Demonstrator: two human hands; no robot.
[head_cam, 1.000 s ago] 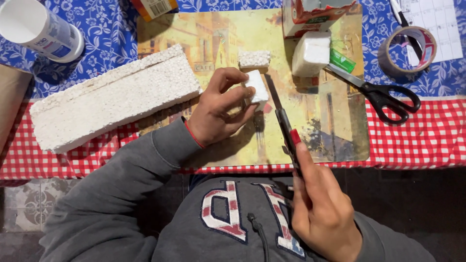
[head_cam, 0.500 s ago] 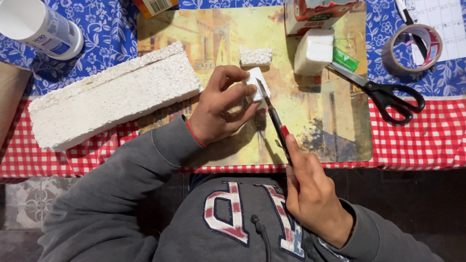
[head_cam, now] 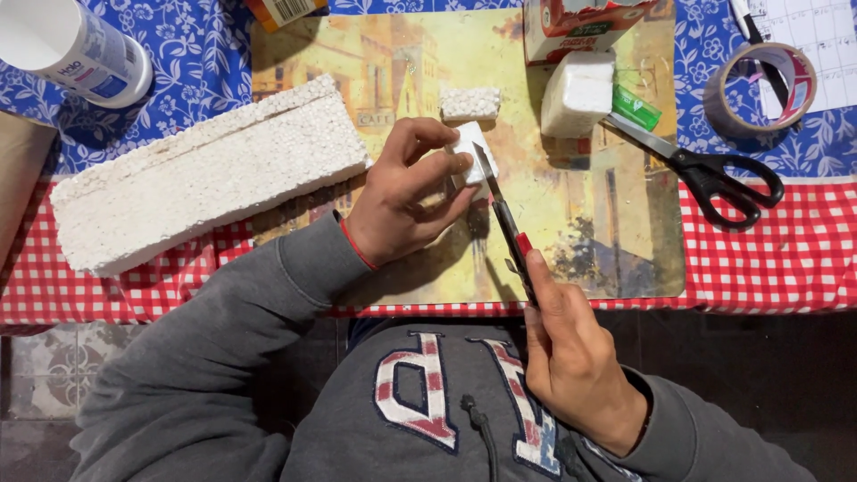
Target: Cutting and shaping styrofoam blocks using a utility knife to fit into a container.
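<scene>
My left hand (head_cam: 402,201) pinches a small white foam piece (head_cam: 470,153) above the picture placemat (head_cam: 393,62). My right hand (head_cam: 571,357) grips a utility knife (head_cam: 503,214) with a dark handle and a red slider. Its blade tip rests against the right edge of the small foam piece. A long white foam block (head_cam: 205,174) lies to the left of my left hand. A tiny foam offcut (head_cam: 470,103) sits just beyond the held piece.
A foam cube (head_cam: 576,94) and a green item (head_cam: 636,107) sit by black-handled scissors (head_cam: 705,165). A tape roll (head_cam: 759,89) is at the far right, a white bottle (head_cam: 76,49) at the far left, a carton (head_cam: 585,27) at the back. The table's front edge has a red checked cloth (head_cam: 768,259).
My right hand has brought the knife forward and left, from beside the foam piece until the blade meets its right edge. My left hand has kept holding the piece.
</scene>
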